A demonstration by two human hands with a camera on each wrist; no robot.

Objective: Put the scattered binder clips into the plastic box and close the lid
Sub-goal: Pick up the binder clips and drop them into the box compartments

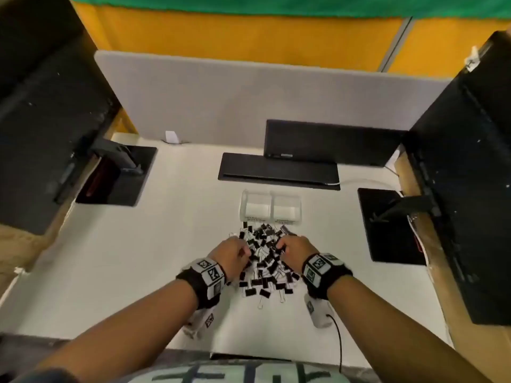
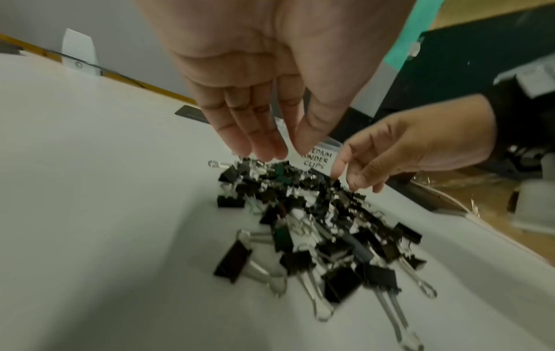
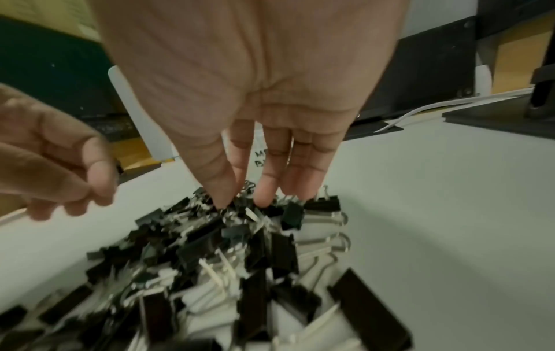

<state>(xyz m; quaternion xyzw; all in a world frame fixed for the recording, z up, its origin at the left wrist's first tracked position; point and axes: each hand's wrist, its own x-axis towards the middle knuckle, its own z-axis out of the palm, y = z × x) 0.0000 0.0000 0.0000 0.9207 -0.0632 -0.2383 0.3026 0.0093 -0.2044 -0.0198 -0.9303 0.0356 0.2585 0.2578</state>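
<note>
A heap of black binder clips (image 1: 265,261) with silver handles lies on the white desk (image 1: 124,258). Just behind it stands the clear plastic box (image 1: 269,207), open in two halves, with a handwritten label (image 2: 317,160). My left hand (image 1: 240,251) hovers over the heap's left side. In the left wrist view its fingers (image 2: 264,147) point straight down just above the clips (image 2: 300,213) and hold nothing. My right hand (image 1: 282,246) is at the heap's right side. Its straight fingertips (image 3: 264,197) touch the top clips (image 3: 240,237), and none is lifted.
A black keyboard (image 1: 279,171) and a dark flat device (image 1: 331,142) lie behind the box. Black monitor bases stand at the left (image 1: 116,175) and right (image 1: 392,225). A grey partition (image 1: 249,100) closes the back. A white cable (image 1: 367,183) runs at the right.
</note>
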